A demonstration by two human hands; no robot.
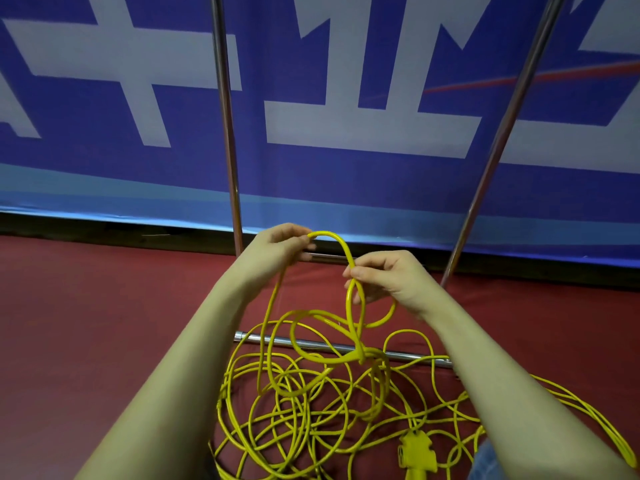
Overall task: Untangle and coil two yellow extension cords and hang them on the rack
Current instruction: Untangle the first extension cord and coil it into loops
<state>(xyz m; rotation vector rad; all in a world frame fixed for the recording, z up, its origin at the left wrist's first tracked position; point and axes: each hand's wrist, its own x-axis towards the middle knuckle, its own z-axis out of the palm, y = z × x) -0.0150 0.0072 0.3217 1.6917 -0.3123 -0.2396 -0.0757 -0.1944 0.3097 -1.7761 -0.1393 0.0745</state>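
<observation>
Item: yellow cords [311, 403], tangled heap on the red floor [86, 341], lower centre of frame. I see my left hand [277, 245] pinching the top of a raised loop at centre; my right hand [384, 277] pinches the same loop where it crosses. Rack [227, 133] poles stand behind; yellow socket block [415, 448] lower right.

Dark red floor [104, 323], matte and even. Directly on it: tangled yellow cords [311, 403] in overlapping loops, yellow plug [415, 452] among them at lower right. Also resting on it: metal rack [228, 133], base bar [311, 344] under the loops.
</observation>
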